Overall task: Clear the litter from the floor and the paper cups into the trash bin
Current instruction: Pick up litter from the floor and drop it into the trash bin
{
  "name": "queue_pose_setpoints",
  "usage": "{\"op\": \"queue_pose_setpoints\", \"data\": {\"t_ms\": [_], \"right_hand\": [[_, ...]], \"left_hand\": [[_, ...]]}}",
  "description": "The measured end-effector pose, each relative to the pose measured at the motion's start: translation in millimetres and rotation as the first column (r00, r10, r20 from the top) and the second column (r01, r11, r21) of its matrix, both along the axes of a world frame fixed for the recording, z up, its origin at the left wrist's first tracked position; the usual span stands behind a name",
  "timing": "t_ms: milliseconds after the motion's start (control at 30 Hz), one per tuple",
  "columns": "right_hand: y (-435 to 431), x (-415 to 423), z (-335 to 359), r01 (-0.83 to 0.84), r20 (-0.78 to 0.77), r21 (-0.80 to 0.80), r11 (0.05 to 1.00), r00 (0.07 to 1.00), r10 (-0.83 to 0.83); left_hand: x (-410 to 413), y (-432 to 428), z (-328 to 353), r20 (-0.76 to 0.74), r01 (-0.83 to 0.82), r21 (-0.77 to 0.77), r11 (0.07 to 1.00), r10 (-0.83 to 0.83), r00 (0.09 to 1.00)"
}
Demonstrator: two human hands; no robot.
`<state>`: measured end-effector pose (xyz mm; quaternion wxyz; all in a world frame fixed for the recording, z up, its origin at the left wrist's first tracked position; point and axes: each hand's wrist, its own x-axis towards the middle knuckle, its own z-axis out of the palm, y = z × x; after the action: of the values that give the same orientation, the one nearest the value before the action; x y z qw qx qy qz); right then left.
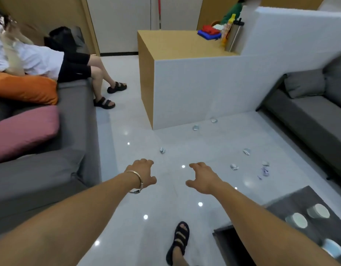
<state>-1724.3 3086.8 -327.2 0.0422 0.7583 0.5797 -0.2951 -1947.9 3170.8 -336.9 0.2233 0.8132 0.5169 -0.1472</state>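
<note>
Several crumpled bits of paper litter lie on the white tiled floor: one (162, 150) just ahead of my left hand, one (195, 127) and another (214, 120) by the white partition, and a cluster (264, 169) to the right with small purple scraps. Several paper cups (297, 220) stand on a dark low table (277, 210) at the lower right. My left hand (142, 173), with a bracelet on its wrist, and my right hand (203, 177) are stretched forward over the floor, fingers spread, holding nothing. No trash bin is in view.
A grey sofa (73, 169) with pink and orange cushions runs along the left, with a person seated on it, their sandalled feet on the floor. A wooden counter with a white partition (194, 87) stands ahead. Another grey sofa (310, 120) is on the right. My sandalled foot (180, 240) is below.
</note>
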Motion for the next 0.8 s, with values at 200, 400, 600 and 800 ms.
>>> {"op": "queue_pose_setpoints", "data": {"t_ms": [200,400,600,800], "right_hand": [[136.3,41.8,-4.4,-0.179,0.003,-0.043,0.983,0.984,0.179],[253.6,49.2,-29.9,-0.279,0.0,-0.11,0.954,0.96,0.281],[372.5,40.1,-109.5,-0.332,-0.023,-0.194,0.923,0.942,0.334],[460.1,46.1,-224.5,-0.398,-0.036,-0.348,0.849,0.911,0.412]], "left_hand": [[35.1,100.1,-1.1,0.01,-0.178,-0.009,0.984,0.178,0.984],[36.4,186.9,-28.5,0.053,-0.335,-0.073,0.939,0.339,0.939],[22.7,269.7,-104.8,-0.001,-0.437,-0.197,0.877,0.446,0.895],[21.4,329.8,-210.0,-0.035,-0.535,-0.345,0.771,0.559,0.829]]}}
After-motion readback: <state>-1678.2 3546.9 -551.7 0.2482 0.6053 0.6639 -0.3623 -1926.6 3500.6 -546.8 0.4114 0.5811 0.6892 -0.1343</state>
